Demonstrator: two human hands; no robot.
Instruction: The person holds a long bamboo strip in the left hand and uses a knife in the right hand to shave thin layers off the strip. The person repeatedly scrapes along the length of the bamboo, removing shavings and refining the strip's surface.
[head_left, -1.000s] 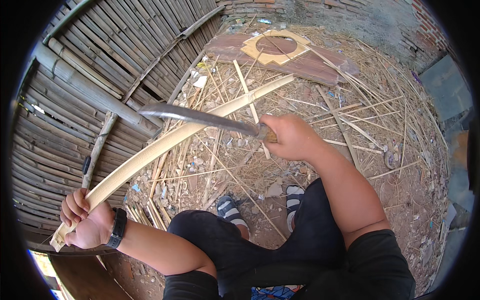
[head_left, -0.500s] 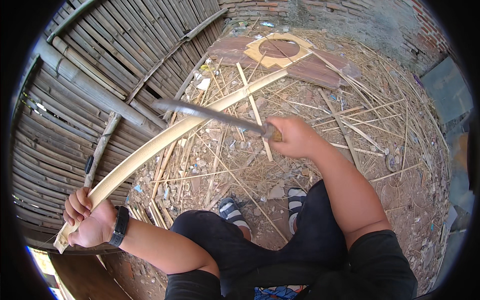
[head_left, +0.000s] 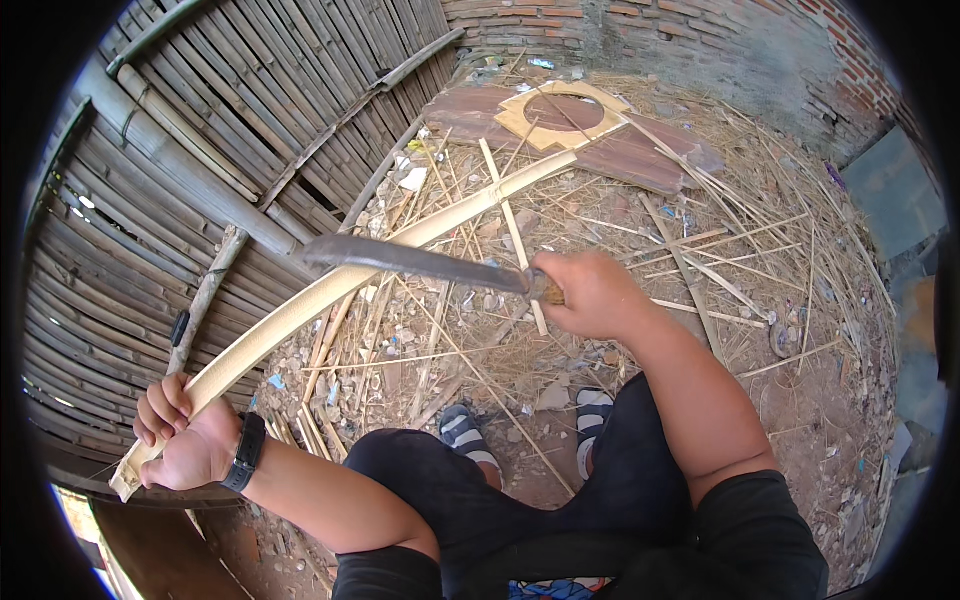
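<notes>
Fingers [head_left: 165, 405] of the left hand [head_left: 185, 440] curled tight round the near end of a long split bamboo strip [head_left: 330, 285]; fingers of the right hand [head_left: 592, 293] closed in a fist round the handle of a dark machete [head_left: 415, 262]. Strip running up and away from the left fingers, far end resting among the litter near a tan board with a round hole [head_left: 560, 115]. Blade lying across the strip, about midway along it, well beyond the left fingers and just left of the right ones; touching the strip or just above it, cannot tell.

Likely trouble: blade skidding along the smooth outer skin toward the left fingers if the cut angle is shallow. Strip twisting or springing in a one-handed hold, throwing the edge off line. Loose slivers and offcuts [head_left: 450, 350] on the dirt floor below the right fingers, and striped sandals [head_left: 465, 435] with bare toes close beneath, exposed to a glancing blade or a splinter. Bamboo wall [head_left: 180, 170] beside the left fingers leaving little room to pull clear.
</notes>
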